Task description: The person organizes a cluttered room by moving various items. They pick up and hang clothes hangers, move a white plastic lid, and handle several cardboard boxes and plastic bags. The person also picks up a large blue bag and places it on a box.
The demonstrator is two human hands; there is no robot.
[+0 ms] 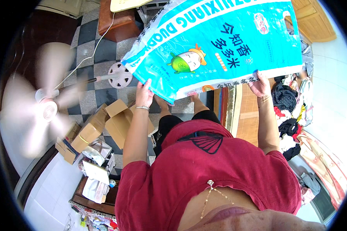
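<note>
Stretched out between my hands is a large blue and white plastic rice bag (202, 49), printed with writing and a cartoon figure. It looks flat, with a cut-out carry handle at its right end. My left hand (144, 93), with a bangle at the wrist, pinches the bag's lower left edge. Farther along, my right hand (260, 85) grips the white border of the same edge near the handle end. The fingers behind the bag are partly hidden.
On the left a pedestal fan (47, 108) spins, its round base (120, 75) on the chequered floor. Cardboard boxes (124, 121) lie near my legs. Piled clothes (286, 98) lie on the right, beside a wooden surface (247, 115). A brown stool (117, 23) stands ahead.
</note>
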